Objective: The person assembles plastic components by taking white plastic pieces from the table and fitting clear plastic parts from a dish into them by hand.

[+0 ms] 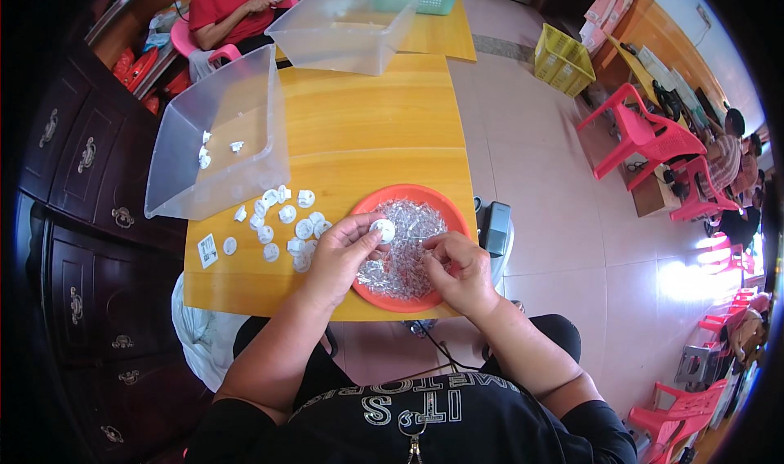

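My left hand (341,253) grips a small round white plastic part (382,231) between thumb and fingers, above the left side of a round orange tray (457,217). A heap of small clear plastic pieces (398,278) fills the tray. Over its right side, my right hand (462,273) has thumb and fingertips pinched together; anything between them is too small to make out. Left of the tray, several more round white parts (287,213) lie loose on the yellow wooden table (380,129), some flat and some on their sides.
A translucent bin (245,170) with a few white parts stands at the table's left edge. Farther back are another clear bin (339,43), a green basket (441,3) and a seated person in red (233,11). A white label (207,251) lies front left. Pink chairs (645,133) stand at right.
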A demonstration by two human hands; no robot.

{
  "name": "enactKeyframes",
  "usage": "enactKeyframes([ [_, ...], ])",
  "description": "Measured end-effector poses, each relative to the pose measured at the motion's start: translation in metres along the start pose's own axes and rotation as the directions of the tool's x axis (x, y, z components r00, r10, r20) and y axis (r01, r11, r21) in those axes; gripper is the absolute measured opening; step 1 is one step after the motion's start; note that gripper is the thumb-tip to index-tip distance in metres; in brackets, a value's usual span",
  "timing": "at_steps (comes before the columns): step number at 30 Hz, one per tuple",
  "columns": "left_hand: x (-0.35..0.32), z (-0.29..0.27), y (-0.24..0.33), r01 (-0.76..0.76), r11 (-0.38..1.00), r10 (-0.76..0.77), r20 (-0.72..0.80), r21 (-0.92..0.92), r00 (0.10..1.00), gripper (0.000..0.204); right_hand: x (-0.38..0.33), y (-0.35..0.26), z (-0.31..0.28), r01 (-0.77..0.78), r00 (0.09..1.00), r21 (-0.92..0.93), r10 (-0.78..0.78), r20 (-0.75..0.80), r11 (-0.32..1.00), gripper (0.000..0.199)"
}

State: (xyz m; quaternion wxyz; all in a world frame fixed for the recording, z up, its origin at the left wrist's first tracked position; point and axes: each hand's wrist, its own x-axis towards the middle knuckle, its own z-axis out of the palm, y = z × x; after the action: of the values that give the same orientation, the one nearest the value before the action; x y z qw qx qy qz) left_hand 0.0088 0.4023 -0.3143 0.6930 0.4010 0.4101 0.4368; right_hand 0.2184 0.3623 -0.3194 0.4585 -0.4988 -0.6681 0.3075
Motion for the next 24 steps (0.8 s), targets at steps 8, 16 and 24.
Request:
enactKeyframes([
  [8,-0.002,0.003,-0.004,0.015,1.0,-0.014,0.082,-0.004,0.996,0.03,-0.004,0.004,0.002,-0.192,0.978,0.377,0.209,-0.005,0.906,0.022],
  [16,-0.008,0.011,-0.004,-0.013,0.992,0.0,0.103,0.124,0.995,0.031,-0.005,-0.004,0.003,-0.185,0.97,0.399,0.232,-0.073,0.898,0.02],
  [24,-0.008,0.012,-0.008,-0.012,0.988,-0.002,0.092,0.151,0.996,0.034,-0.005,-0.002,0.004,-0.228,0.967,0.412,0.255,-0.01,0.882,0.007],
])
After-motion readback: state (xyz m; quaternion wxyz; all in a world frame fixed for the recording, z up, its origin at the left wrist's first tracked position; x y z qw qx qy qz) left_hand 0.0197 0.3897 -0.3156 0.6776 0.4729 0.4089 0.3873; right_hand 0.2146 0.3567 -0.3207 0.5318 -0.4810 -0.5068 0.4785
